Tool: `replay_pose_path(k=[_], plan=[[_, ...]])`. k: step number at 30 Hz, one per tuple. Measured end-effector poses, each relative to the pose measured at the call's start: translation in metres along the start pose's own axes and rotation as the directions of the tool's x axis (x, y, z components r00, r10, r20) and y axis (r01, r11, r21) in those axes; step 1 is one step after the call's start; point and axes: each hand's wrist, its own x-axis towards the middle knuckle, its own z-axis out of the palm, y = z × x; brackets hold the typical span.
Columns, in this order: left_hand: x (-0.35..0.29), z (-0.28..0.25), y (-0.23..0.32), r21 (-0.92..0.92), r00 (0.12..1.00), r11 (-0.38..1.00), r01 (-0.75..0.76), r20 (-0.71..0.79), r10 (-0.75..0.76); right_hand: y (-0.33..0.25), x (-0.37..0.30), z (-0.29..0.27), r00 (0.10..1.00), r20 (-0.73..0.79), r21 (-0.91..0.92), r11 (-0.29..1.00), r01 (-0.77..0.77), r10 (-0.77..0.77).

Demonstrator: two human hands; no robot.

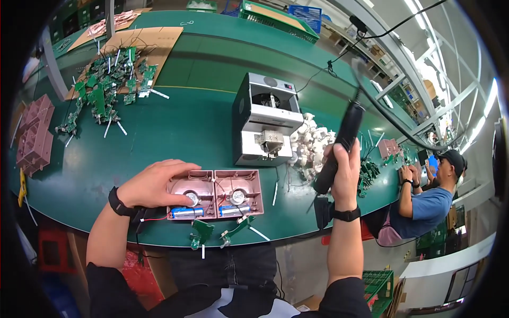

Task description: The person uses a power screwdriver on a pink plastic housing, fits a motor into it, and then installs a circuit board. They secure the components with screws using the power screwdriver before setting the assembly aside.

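A pair of pink plastic housings [256,191] lies side by side near the table's front edge. Each holds a round silver part [238,197] and a blue battery pack [234,211]. My left hand [151,185] grips the left housing, thumb by its round part and fingers over the far rim. Small green circuit boards [201,230] hang on wires along the front side. To the right, my right hand [345,175] is wrapped round a black corded electric screwdriver [349,127], raised and tilted, its thin bit pointing down, apart from the housings.
A black and white screw feeder [268,119] stands beyond the housings, beside heaped white round parts [315,140]. Tangled circuit boards [101,93] lie on cardboard at far left, near more pink housings [36,135]. A co-worker [427,204] sits at right. The screwdriver's cord [397,124] arches overhead.
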Motion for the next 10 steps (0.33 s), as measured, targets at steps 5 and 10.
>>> replay_pose_path(k=[5,10], plan=[[0.001,0.007,0.000,0.029,0.999,1.000,0.003,-0.042,-0.002,0.010,-0.007,-0.002,0.993,0.064,0.109,0.989,0.096,-0.103],[0.002,0.011,-0.004,-0.009,0.999,1.000,-0.003,-0.039,0.003,0.010,-0.023,0.010,0.989,0.029,0.190,0.973,0.134,-0.142]])
